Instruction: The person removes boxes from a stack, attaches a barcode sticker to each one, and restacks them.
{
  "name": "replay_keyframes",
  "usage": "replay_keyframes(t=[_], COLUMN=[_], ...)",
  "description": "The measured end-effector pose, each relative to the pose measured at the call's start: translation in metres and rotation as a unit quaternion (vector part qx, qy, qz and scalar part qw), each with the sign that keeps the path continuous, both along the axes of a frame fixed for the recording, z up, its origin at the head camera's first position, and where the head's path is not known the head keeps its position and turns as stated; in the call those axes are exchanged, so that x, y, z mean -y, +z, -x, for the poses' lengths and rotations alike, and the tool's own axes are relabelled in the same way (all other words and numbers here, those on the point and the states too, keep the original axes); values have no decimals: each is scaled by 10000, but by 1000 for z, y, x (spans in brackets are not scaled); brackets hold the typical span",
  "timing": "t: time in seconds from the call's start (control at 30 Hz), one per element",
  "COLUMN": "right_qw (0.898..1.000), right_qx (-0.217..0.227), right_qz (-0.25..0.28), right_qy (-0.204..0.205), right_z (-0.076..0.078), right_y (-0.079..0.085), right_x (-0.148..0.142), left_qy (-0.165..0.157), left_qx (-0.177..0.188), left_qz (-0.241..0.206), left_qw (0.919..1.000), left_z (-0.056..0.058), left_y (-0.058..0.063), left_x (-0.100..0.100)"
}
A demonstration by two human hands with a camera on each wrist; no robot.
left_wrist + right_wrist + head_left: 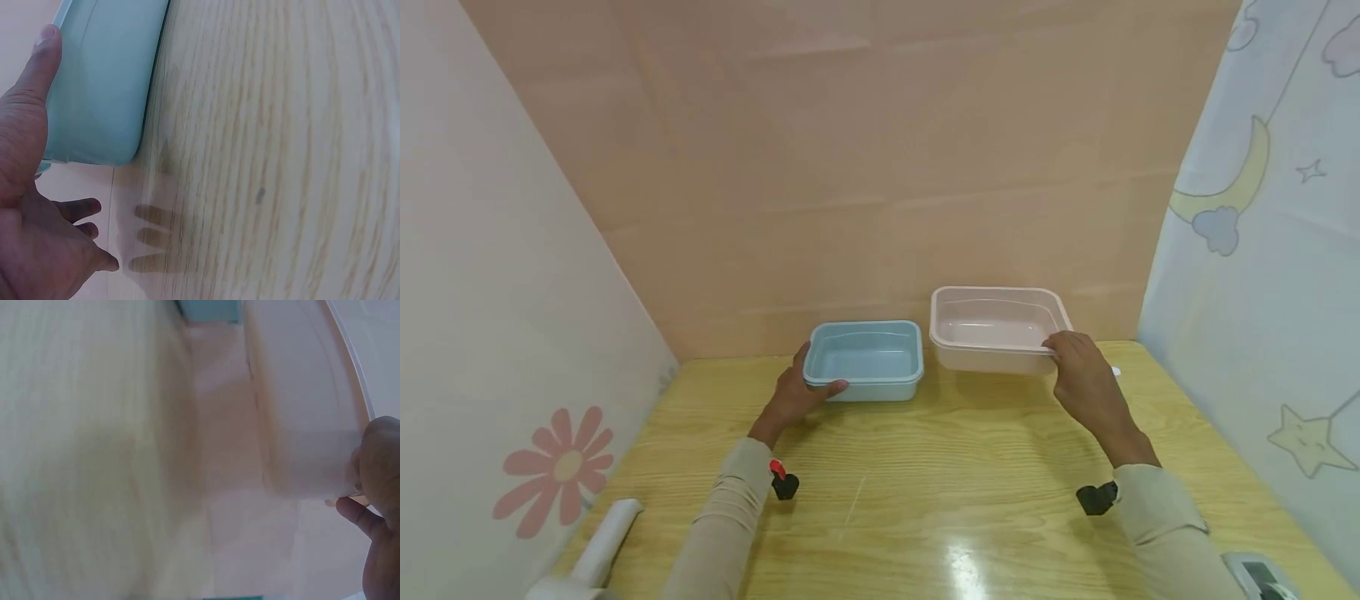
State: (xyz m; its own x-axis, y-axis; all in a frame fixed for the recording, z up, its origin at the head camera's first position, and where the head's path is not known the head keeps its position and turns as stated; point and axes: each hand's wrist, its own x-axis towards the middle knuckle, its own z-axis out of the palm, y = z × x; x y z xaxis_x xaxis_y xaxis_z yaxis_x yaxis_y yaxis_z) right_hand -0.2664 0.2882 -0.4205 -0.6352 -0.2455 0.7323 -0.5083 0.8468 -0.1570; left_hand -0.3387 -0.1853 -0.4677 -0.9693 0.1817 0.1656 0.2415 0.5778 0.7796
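A light blue plastic basin (863, 392) sits at the back of the table. My left hand (793, 392) is at its left front corner, the thumb (45, 59) lying along the front wall. In the left wrist view, other fingers of this hand reach out straight past the basin's end. Right of it, a pale pink basin (992, 360) is raised above the table and a little tilted. My right hand (1086, 383) grips its rim at the right front corner. In the right wrist view, the pink basin's outer side (306, 412) shows above the tabletop.
The wooden table (910, 467) meets a peach-coloured back wall (880, 167) close behind the basins. A white tubular object (602, 542) stands at the front left, a grey device with a screen (1258, 575) at the front right. Printed panels flank the table.
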Motion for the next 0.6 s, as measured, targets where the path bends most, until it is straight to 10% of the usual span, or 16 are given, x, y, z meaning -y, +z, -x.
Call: replay_keyframes(t=[0.37,0.6], right_qw=[9917,9927], right_qx=[1282,1131], right_qz=[-59,-337], right_qy=[99,258], right_z=[6,5], right_y=[-48,-55], right_x=[-10,-10], left_qy=[52,-9], left_qx=[147,35], left_qz=[60,155], left_qw=[9999,9999], left_z=[-4,1], left_y=[1,-5], left_x=[0,-2])
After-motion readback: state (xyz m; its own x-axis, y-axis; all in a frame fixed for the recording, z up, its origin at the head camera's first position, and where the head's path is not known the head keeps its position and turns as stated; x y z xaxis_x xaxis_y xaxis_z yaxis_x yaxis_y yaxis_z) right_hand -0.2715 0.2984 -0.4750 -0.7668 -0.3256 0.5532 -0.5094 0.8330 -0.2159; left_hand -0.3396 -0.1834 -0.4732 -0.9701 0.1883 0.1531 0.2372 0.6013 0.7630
